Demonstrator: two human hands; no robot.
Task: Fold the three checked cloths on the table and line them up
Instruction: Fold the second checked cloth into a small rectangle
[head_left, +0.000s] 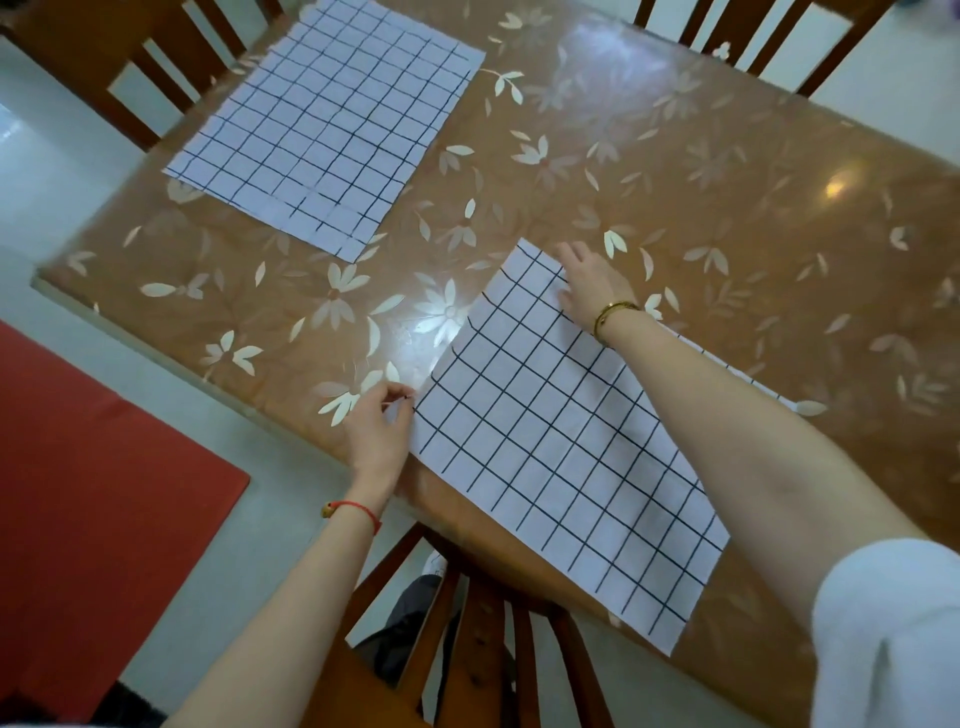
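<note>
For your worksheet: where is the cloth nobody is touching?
Head view: the untouched cloth lies flat at the table's far left, beside a chair.

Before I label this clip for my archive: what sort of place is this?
Most likely a home dining room: a dining table under a glossy flower-patterned cover, slat-backed wooden chairs drawn up to it, and a red mat on the pale floor.

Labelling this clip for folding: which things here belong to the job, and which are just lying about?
Job: far cloth; near cloth, left hand pinching its corner, right hand flat on it.
Lying about: near chair; red mat.
</note>
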